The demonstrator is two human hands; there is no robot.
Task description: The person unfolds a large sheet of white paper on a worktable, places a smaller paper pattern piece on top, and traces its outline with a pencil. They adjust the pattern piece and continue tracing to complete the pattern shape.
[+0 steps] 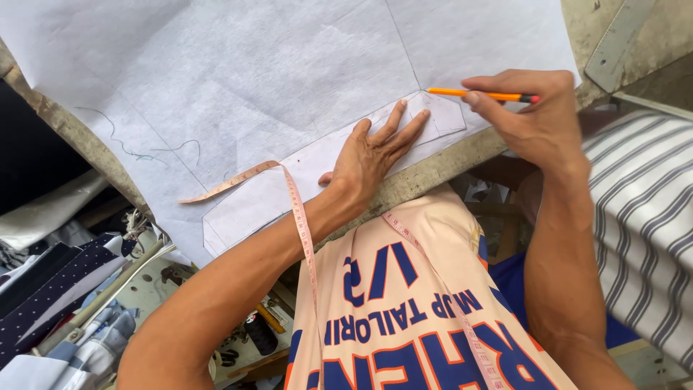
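Worktop [440, 167]: worn edge running diagonally, carrying a large white fabric sheet [253, 79] spreading far and left. On it, along the near edge, a long paper pattern piece [289, 180] with angled ends is lying flat.

Left hand [372, 155] is pressing palm-down on the pattern's right part, fingers spread apart, gripping nothing, just pinning. Right hand [534, 115] is pinching an orange pencil [480, 94], fingers closed on its shaft, tip pointing left and touching the fabric just beside the pattern's far right corner.

Judgement: tracing well here means keeping the palm weight steady so the paper is not creeping, and running the tip tight against the edge.

Pink measuring tape [299, 217] is draping over the left forearm, its loose end lying across the pattern's left part; it could be snagging or covering the outline there. Loose thread [137, 148] is lying on the fabric, left. Metal ruler [617, 43] far right, well apart. Striped cloth [642, 217] right, off the worktop.
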